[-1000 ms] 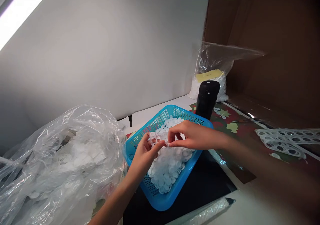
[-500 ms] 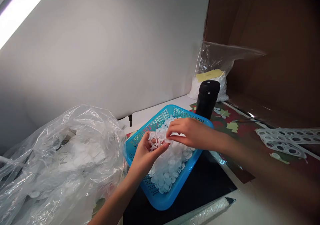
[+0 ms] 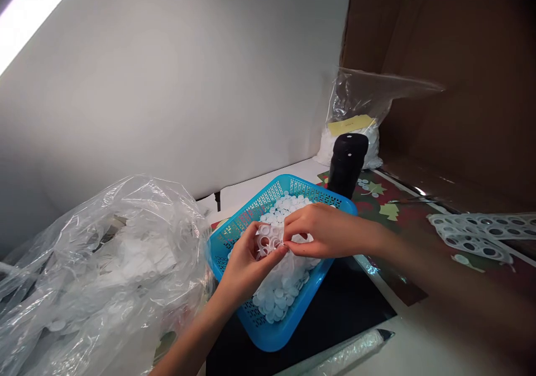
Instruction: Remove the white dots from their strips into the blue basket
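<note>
- Left hand (image 3: 243, 264) and sheet (image 3: 275, 234) have shifted a little to the right over the last half second, and the right hand (image 3: 316, 231) has come slightly lower, bringing its fingertips closer to the left thumb.
- Left hand grips the sheet, white and full of round holes, with the thumb on its near side and the fingers behind it.
- Right hand pinches the sheet's right edge between thumb and fingers, the tips just beside the left thumb; whether a disc sits between them too is too small to tell.
- Sheet is held above the blue basket (image 3: 271, 341), over a heap of white discs (image 3: 278, 303) inside it.
- Basket rests at a slant, partly on a black mat (image 3: 347, 298).
- Clear bag (image 3: 125, 275), large and crumpled with white pieces inside, lies left of the basket.
- Black bottle (image 3: 347, 161) stands just behind the basket's far right corner.
- Zip bag (image 3: 364, 102), with white contents and a yellow label (image 3: 350, 124), stands behind the bottle.
- Holed strips (image 3: 473, 223) lie on the patterned cloth (image 3: 389, 212) at right.
- Wrapped roll (image 3: 347, 355) with a dark tip lies near the mat's front edge.
</note>
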Demonstrator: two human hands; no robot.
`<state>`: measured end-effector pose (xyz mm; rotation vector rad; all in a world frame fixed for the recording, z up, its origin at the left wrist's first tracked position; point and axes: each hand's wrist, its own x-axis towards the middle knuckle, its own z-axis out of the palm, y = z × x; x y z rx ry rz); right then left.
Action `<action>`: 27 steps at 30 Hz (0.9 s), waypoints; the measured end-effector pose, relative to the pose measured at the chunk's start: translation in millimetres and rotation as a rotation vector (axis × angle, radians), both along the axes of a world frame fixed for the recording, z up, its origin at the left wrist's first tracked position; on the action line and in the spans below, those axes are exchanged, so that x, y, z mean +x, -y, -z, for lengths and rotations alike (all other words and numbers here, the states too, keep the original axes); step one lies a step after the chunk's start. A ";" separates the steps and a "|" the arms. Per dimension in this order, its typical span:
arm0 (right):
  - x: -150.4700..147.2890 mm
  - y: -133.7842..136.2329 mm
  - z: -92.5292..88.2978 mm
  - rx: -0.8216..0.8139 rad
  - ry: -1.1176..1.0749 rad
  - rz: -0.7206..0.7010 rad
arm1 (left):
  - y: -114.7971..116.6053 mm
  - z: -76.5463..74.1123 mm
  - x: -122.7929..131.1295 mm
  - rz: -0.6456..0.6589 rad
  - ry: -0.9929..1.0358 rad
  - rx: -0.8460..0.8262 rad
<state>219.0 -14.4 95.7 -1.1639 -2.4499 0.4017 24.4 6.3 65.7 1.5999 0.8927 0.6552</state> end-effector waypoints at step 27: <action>7.6 -6.0 -6.3 -0.102 -0.192 0.067 | 2.4 -12.2 4.7 -0.105 0.076 -0.217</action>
